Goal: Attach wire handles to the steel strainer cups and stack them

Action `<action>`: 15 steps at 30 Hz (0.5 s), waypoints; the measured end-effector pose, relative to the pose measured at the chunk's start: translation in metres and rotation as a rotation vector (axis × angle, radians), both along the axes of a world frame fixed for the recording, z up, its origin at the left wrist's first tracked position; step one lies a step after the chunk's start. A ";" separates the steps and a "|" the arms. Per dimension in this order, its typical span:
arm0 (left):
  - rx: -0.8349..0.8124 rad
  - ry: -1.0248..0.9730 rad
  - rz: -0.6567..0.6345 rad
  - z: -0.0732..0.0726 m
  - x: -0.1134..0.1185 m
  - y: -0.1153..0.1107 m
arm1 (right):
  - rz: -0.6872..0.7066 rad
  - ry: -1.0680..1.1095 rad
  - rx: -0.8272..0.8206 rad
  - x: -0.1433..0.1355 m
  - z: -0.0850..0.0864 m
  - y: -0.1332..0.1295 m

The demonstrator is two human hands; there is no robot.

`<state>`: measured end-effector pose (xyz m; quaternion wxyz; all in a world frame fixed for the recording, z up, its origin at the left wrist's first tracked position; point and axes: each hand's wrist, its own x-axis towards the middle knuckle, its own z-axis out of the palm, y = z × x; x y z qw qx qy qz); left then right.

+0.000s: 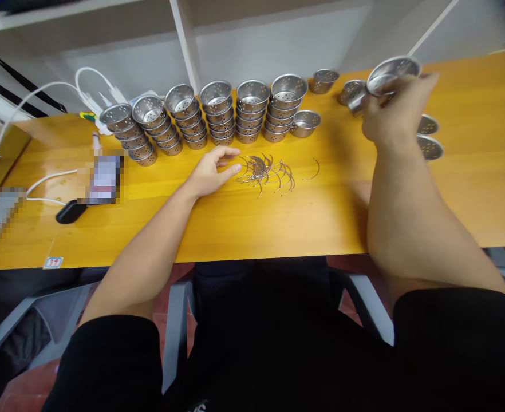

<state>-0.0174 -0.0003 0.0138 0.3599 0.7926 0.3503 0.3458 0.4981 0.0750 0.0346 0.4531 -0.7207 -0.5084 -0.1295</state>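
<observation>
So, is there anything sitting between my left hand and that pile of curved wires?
Nothing visible. The thumb and fingers of your left hand are right at the left edge of the wire pile, though whether they touch it is hard to tell. The metal cup stacks stand behind, not between.

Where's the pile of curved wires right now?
In the head view, the pile of curved wires lies on the yellow table near mid-picture, just right of the left hand, nearer the wearer than the stacked perforated cups.
</observation>
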 end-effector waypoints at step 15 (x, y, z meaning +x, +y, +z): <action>0.105 -0.150 -0.057 -0.004 0.011 0.008 | 1.184 0.013 0.063 -0.206 0.033 -0.132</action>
